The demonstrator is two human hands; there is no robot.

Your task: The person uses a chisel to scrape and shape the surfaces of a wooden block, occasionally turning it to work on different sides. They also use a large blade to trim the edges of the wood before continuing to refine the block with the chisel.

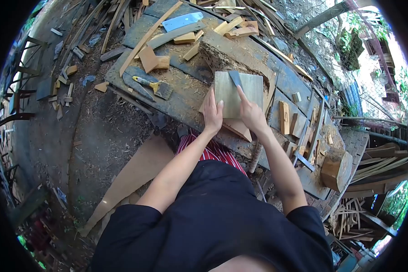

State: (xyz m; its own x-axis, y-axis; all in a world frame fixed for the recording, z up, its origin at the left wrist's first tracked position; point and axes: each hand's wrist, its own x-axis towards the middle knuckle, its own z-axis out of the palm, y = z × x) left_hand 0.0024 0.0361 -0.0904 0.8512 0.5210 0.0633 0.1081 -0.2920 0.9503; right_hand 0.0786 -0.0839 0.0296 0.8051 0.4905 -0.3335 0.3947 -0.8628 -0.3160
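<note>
A square, pale wooden block (254,97) lies before me on the workbench. My left hand (213,112) holds the block's left edge, its fingers along the side and its thumb near the face. My right hand (252,114) is closed around a flat grey metal blade, chisel-like (235,78), with the index finger stretched along it. The blade lies slanted over the block's upper face, pointing away from me. Its handle is hidden in the hand. Behind the block sits a large rough timber piece (215,52).
Left on the workbench (186,97) are a yellow-handled paintbrush (154,86), a curved wooden strip (152,38) and offcuts. A light-blue flat piece (182,21) lies at the back. Right are small wood blocks (284,117) and a chunky block (336,169). Scrap wood litters the ground.
</note>
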